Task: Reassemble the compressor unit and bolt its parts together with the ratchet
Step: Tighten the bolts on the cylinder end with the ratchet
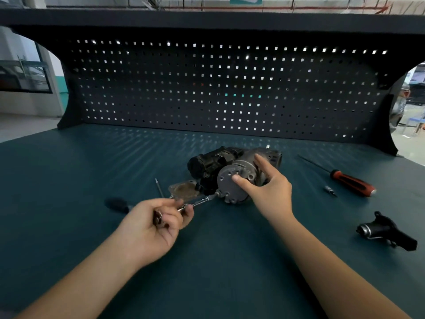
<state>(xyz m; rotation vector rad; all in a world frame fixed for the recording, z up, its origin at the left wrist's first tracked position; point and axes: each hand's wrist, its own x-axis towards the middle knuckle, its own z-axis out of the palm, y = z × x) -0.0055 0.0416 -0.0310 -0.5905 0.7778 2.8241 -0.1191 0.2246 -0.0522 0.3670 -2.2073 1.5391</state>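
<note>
Feed reads dim. The overhead shelf keeps the benchtop in shade. I see daylight behind the pegboard, pricking through its holes as white squares. It blows out in the openings at the far left and far right. Along the benchtop's back edge the holes cast faint pale streaks. Shadows are soft and diffuse, with no hard edges. Small glint on the ratchet shaft. The left hand looks slightly smeared and the compressor unit soft. Strong wide-angle bowing: the shelf and the benchtop edges curve toward the corners.
</note>
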